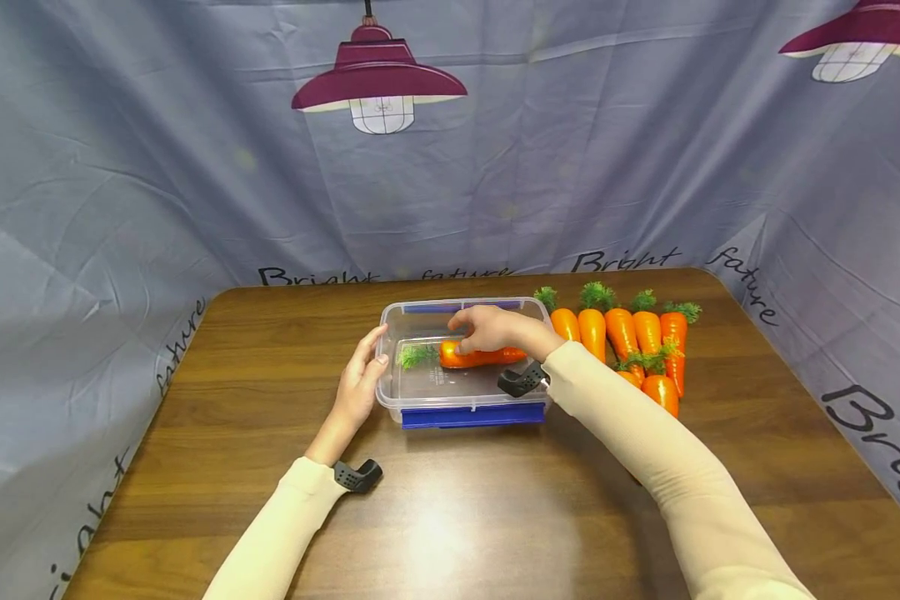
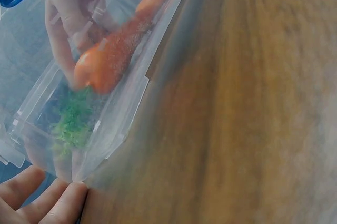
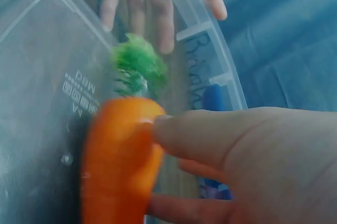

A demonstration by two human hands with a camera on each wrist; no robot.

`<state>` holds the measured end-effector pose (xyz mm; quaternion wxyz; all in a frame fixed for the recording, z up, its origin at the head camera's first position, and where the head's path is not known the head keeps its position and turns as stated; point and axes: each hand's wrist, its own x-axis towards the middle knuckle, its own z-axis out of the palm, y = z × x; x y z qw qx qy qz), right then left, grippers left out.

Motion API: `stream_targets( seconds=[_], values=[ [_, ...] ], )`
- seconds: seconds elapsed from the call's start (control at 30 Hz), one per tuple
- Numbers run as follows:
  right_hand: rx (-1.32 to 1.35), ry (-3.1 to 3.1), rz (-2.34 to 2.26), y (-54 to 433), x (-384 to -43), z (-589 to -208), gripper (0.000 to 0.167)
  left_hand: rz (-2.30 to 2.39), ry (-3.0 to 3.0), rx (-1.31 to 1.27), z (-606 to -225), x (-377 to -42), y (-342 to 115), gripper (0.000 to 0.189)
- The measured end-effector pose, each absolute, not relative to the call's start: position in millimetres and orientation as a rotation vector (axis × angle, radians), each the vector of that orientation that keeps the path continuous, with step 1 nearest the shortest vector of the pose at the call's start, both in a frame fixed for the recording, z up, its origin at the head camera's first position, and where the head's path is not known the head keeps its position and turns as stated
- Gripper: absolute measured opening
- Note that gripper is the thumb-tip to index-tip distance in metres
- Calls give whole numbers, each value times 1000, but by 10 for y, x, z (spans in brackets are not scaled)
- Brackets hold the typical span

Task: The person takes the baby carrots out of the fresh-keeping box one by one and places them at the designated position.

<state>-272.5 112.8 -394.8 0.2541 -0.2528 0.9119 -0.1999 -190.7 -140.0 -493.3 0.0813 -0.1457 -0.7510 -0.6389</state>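
A clear plastic box (image 1: pixel 420 392) with blue clips stands lidless on the wooden table. Inside lies one orange carrot (image 1: pixel 487 357), its green leafy top toward the box's left end. My right hand (image 1: pixel 491 327) reaches into the box over the carrot; its thumb touches the carrot's thick end in the right wrist view, the other fingers loosely bent beside it. My left hand (image 1: pixel 360 379) rests against the outside of the box's left end, fingers straight and thumb near the rim. Through the clear wall, the left wrist view shows the carrot (image 2: pixel 108 66) below the right hand's fingers.
To the right of the box, several more carrots (image 1: pixel 592 332) lie side by side, leafy tops away from me, with others in a nearer row. The wooden table (image 1: pixel 270 358) meets a grey printed curtain (image 1: pixel 450 192) at the back and sides.
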Motion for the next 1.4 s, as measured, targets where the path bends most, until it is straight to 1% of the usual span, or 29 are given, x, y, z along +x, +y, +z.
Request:
stream_targets(
  seconds=[0.33,0.77,0.9,1.03,1.17,1.4],
  values=[
    [-570,2325,-682,1098,-2646,-3998,60,-1930,-2239,-431,-4908,-1895,-1390,52],
    [-740,2382,-392,1113,-2624,-4007,63,-1918,-2248,-435,-4945,-1859,-1375,51],
    [-776,2364,-381,1116,-2624,-3995,62,-1905,-2242,-445,-4944,-1857,-1368,50],
    [-804,2349,-484,1124,-2650,-3963,63,-1870,-2255,-442,-4941,-1853,-1369,50],
    [-772,2334,-678,1173,-2660,-3836,63,-1850,-2275,-421,-4937,-1861,-1381,50],
    [-638,2305,-1070,1491,-2588,-3534,60,-1847,-2290,-427,-4914,-1880,-1401,51]
  ],
)
